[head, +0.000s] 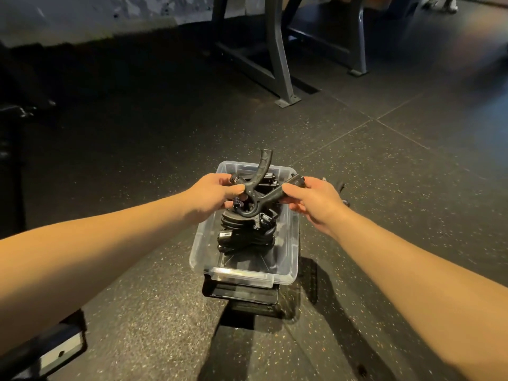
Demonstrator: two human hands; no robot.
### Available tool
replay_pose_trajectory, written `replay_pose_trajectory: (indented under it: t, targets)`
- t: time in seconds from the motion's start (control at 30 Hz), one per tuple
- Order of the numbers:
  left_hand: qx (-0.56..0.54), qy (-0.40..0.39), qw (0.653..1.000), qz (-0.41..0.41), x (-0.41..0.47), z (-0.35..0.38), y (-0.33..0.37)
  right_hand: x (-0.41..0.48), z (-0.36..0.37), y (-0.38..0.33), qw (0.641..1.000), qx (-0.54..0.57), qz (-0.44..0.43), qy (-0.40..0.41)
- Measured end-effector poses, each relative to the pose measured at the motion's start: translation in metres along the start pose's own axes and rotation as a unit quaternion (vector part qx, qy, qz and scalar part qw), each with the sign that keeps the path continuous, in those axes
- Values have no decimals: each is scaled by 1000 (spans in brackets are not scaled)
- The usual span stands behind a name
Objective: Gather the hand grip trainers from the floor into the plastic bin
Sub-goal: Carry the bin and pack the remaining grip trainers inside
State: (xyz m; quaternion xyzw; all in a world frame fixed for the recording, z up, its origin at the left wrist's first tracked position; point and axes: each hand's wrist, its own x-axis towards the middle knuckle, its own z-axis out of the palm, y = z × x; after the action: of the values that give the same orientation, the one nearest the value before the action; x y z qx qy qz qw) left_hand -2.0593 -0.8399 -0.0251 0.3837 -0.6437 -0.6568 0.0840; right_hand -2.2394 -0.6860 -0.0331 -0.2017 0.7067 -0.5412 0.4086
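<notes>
Left grip (217, 192) and right grip (313, 200) clench one trainer (258, 188) above the heaped plastic bin (294, 243); it may tumble out.

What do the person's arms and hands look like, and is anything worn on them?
The left arm and the right arm are bare to the frame edge: no sleeves show. The left hand and the right hand wear no gloves; no watch, bracelet or ring is visible.
</notes>
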Motion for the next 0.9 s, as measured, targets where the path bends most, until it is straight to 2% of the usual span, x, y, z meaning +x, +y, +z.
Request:
replay_pose_trajectory:
  t: [0.07,0.1,0.17,0.23,0.27,0.3,0.33,0.4,0.47,0.53,0.63,0.8,0.9]
  targets:
    - [-28,6,1000,-10,2,-2,-3,-2,4,-2,999,-21,-37,11]
    - [-5,20,1000,-1,4,-4,-4,-2,5,-4,998,-23,-53,18]
    - [129,88,987,43,7,-4,-4,-2,10,-8,996,-25,-73,32]
    - [251,161,947,122,4,1,2,-5,15,-15,994,-45,-92,46]
    - [276,159,935,154,0,6,7,-5,18,-17,991,-67,-104,56]
    - [272,130,938,169,-2,11,12,-6,22,-18,987,-91,-118,65]
    - [225,79,959,152,-3,15,16,-7,26,-19,982,-111,-134,70]
    - [79,-23,994,73,-12,26,28,-8,34,-21,975,-135,-165,65]
    - [17,-67,997,35,-17,28,33,-8,39,-22,970,-146,-187,59]
    - [13,-78,996,37,-21,27,36,-7,39,-22,963,-166,-208,52]
    - [20,-48,997,52,-25,26,37,-10,41,-21,954,-188,-231,36]
    - [4,-7,999,38,-26,23,27,-13,36,-16,955,-195,-218,-46]
    - [-30,-12,999,10,-28,17,19,-7,34,-6,955,-211,-207,-12]
